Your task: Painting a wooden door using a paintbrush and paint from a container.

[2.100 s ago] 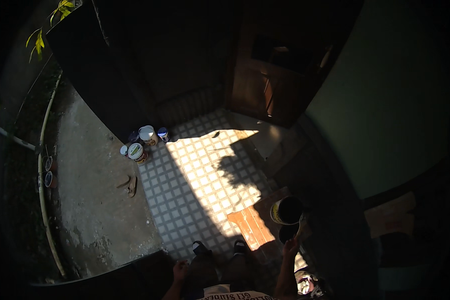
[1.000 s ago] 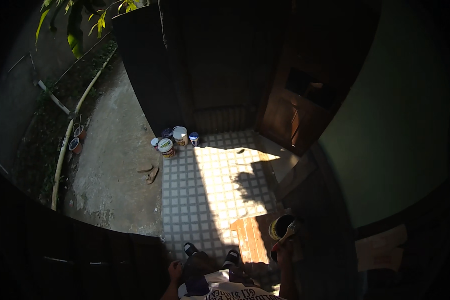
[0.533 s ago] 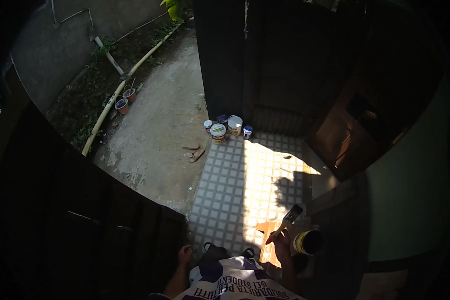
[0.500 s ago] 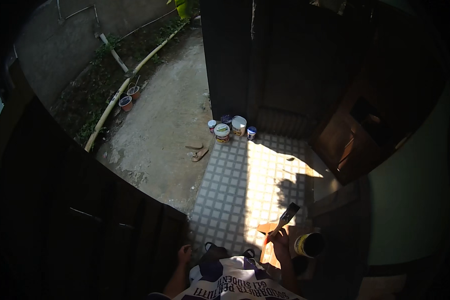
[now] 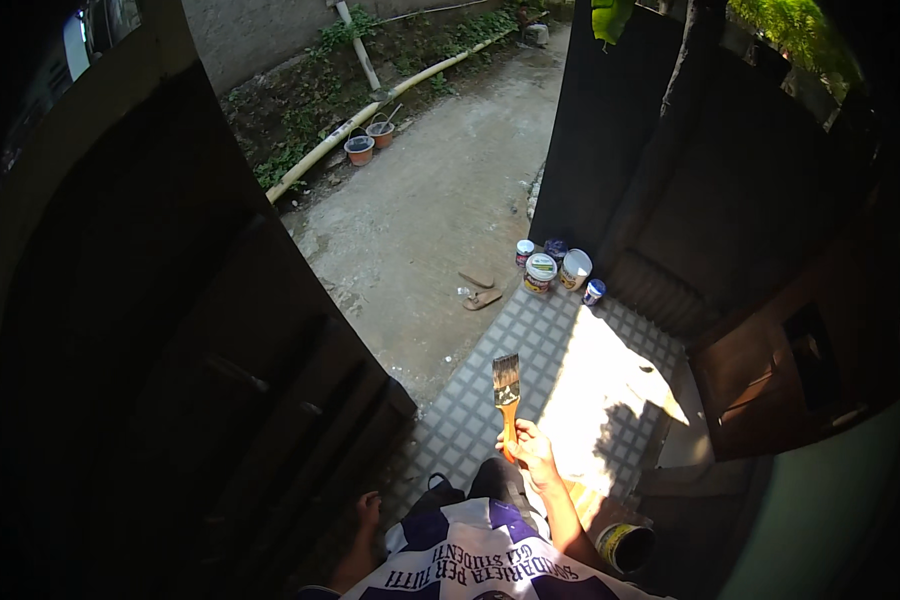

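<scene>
My right hand (image 5: 532, 452) is wrapped round the orange handle of a brush (image 5: 507, 392), bristles up and pointing away from me, held over the tiled floor (image 5: 490, 380). Left hand (image 5: 369, 508) hangs low by my hip in shadow, holding nothing that I can make out; whether its fingers are curled or loose I cannot tell. Landmark: the brush. Below and to the right of it, near my right elbow, an open paint can (image 5: 625, 546) with a yellow rim, on the floor beside a strip of orange board (image 5: 585, 500). Well beyond the brush, at the far edge of the tiles, a cluster of paint tins (image 5: 555, 268) against a dark gate (image 5: 610, 150). Left of those tins, a pair of sandals (image 5: 478, 290) on bare concrete. Far beyond, two pots (image 5: 368, 142) beside a pale pipe (image 5: 370, 115). Left of the brush, a dark door panel (image 5: 170, 350) fills the view
</scene>
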The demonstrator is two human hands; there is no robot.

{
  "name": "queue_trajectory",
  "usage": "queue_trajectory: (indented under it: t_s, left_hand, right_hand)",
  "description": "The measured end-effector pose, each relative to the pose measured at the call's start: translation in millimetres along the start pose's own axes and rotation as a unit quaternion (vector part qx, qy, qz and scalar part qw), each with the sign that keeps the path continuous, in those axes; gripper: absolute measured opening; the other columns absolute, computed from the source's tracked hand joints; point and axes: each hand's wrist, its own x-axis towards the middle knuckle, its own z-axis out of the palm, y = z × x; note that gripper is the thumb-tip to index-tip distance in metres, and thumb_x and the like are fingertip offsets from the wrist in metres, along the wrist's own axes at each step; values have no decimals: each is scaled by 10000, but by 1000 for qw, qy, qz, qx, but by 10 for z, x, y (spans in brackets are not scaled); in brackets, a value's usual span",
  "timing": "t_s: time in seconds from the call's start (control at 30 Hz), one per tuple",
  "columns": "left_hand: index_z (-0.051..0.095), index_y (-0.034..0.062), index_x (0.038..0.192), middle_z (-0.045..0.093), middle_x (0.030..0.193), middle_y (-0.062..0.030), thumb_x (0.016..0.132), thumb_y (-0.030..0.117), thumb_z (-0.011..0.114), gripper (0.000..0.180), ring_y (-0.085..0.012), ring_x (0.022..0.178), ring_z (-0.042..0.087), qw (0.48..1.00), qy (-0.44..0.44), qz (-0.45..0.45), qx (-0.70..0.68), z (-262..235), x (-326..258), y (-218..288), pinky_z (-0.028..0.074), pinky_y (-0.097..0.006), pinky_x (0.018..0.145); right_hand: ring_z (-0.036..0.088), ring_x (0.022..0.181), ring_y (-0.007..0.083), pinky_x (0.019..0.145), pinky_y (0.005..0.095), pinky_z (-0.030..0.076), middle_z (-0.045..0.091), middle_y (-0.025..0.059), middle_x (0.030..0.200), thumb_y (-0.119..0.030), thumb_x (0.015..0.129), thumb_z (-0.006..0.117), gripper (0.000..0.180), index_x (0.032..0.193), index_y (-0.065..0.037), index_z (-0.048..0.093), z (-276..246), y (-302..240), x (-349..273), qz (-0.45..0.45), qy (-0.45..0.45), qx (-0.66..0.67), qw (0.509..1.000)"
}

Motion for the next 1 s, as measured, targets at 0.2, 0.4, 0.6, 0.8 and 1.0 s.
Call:
queue_trajectory:
  t_s: [0.2, 0.4, 0.6, 0.8, 1.0]
  left_hand:
    - [662, 69, 1112, 660, 913, -30, 858, 120, 613, 264, -106, 701, 581, 991, 82, -41, -97, 246, -358, -31, 483, -268, 605]
    - [626, 54, 1170, 658, 952, -33, 873, 103, 592, 302, -93, 738, 577, 964, 178, -67, -184, 570, -861, 235, 469, -249, 603]
    - [607, 63, 1200, 640, 1036, -17, 891, 68, 567, 311, -67, 739, 549, 921, 275, 52, -272, 580, -990, 885, 432, -205, 603]
    - [573, 70, 1255, 627, 1077, -12, 895, 47, 570, 361, -60, 785, 544, 894, 307, 167, -280, 323, -1020, 1614, 409, -201, 614]
    - [559, 36, 1262, 623, 1101, -40, 884, 58, 565, 379, -74, 790, 549, 881, 324, 220, -265, 125, -1119, 2223, 419, -210, 636]
  right_hand:
    - [608, 787, 173, 743, 276, 497, 623, 113, 936, -162, 828, 669, 454, 1217, 5, 504, 363, -134, 697, 83, -92, -14, 992]
    - [487, 676, 81, 613, 230, 399, 539, 9, 838, -322, 891, 682, 450, 1178, -10, 531, 889, -421, 1238, 22, -241, -173, 955]
    - [422, 599, 63, 545, 220, 348, 516, -2, 719, -246, 989, 557, 255, 1030, 5, 580, 1358, -725, 1556, -7, -286, -250, 925]
    - [407, 560, 84, 522, 240, 326, 476, 9, 634, -346, 1026, 460, 386, 955, 7, 599, 1753, -952, 1540, -107, -313, -235, 914]
    - [341, 551, 57, 494, 226, 272, 441, -23, 651, -289, 1008, 461, 359, 899, 7, 632, 1899, -894, 1504, -29, -332, -173, 927]
